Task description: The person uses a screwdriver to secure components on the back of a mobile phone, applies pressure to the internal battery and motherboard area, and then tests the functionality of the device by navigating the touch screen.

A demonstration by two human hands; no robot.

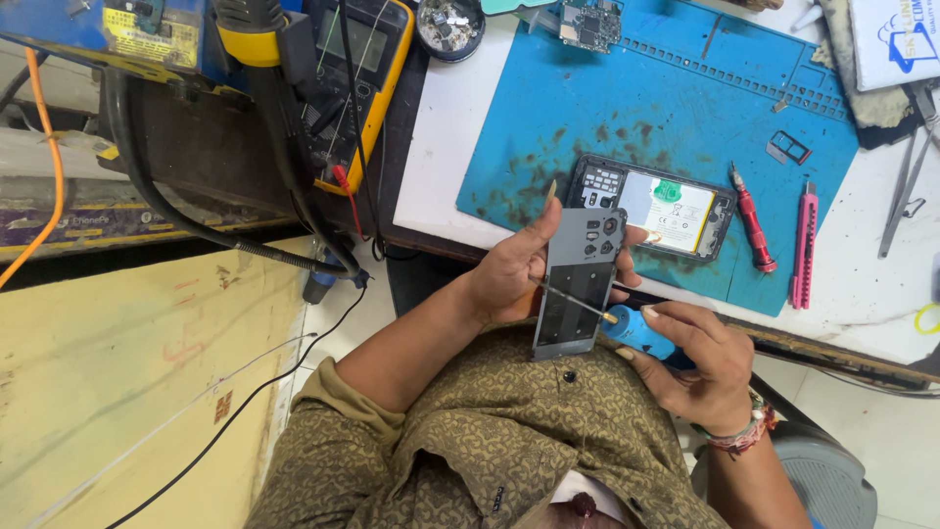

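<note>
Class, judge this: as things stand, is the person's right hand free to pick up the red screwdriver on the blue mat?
Probably not at once: the right hand already holds a blue-handled tool. The red screwdriver itself lies uncovered nearby.

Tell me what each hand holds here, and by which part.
Left hand holds the grey back cover by its left long edge, upper half. Right hand holds a screwdriver by its blue handle, shaft lying across the cover.

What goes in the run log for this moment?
left hand: holds grey back cover | right hand: holds blue-handled screwdriver | opened phone: on blue mat
</note>
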